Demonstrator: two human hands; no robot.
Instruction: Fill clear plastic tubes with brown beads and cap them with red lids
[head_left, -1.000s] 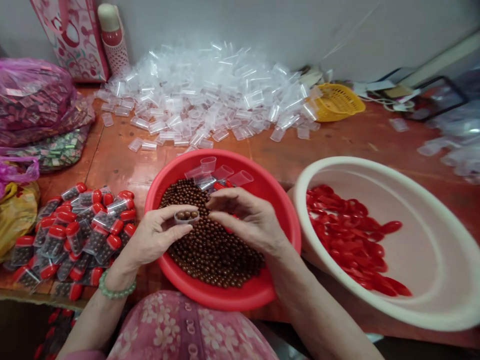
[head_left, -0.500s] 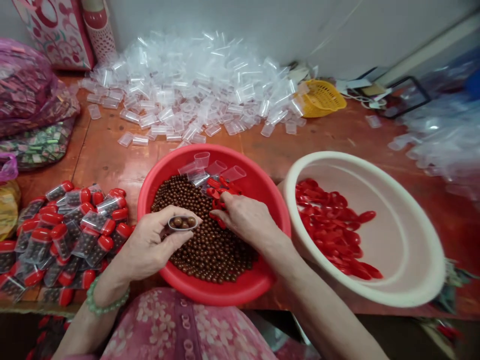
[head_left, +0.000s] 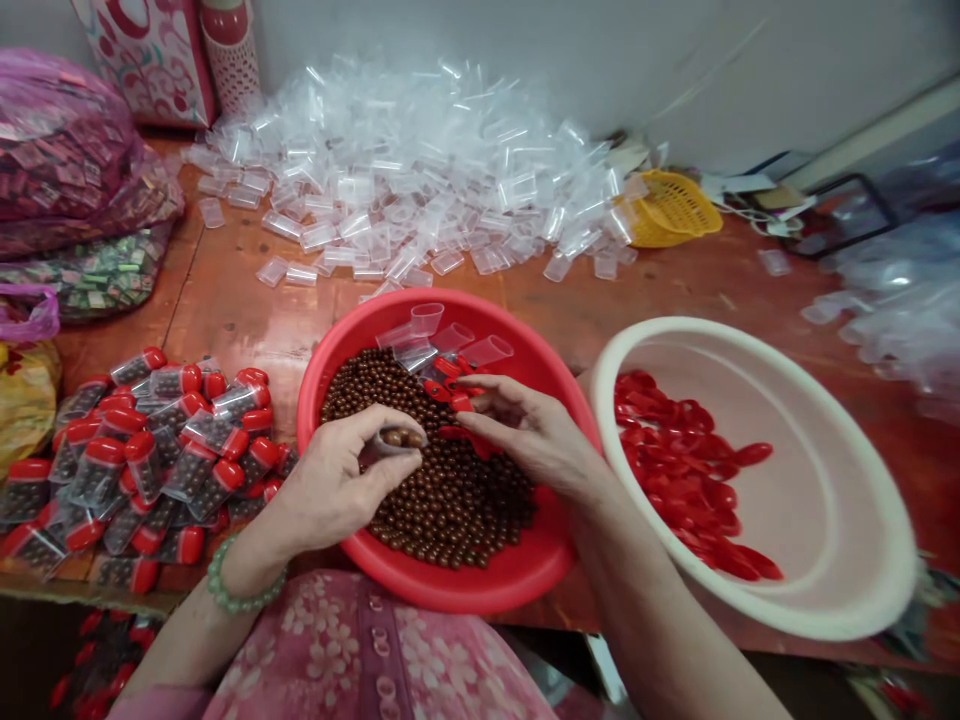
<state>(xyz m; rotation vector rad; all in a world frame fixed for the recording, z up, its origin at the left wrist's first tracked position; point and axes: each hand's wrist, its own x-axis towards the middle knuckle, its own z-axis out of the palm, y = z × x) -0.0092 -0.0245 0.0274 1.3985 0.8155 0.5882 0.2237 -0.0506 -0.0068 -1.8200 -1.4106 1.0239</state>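
My left hand (head_left: 352,480) is closed around a small clear plastic container (head_left: 397,438) with brown balls showing at its open mouth. It is over the left side of a red basin (head_left: 450,598) holding many loose brown balls (head_left: 442,520). Over the basin's right part, my right hand (head_left: 536,435) pinches a red cap (head_left: 460,401) between thumb and fingertips. More red caps lie just behind and under those fingers, partly hidden. Several empty clear containers (head_left: 487,350) rest at the basin's far side.
Filled, red-capped containers (head_left: 187,430) are heaped at left. To the right stands a white basin (head_left: 825,480) with red caps (head_left: 675,470). A big pile of clear containers (head_left: 420,190) lies along the wall, beside a yellow basket (head_left: 671,210). Purple bags (head_left: 67,160) sit far left.
My left hand has turned, tilting the container's mouth to the right. My right hand has drawn slightly right from the caps with one at its fingertips. The view has shifted a little left.
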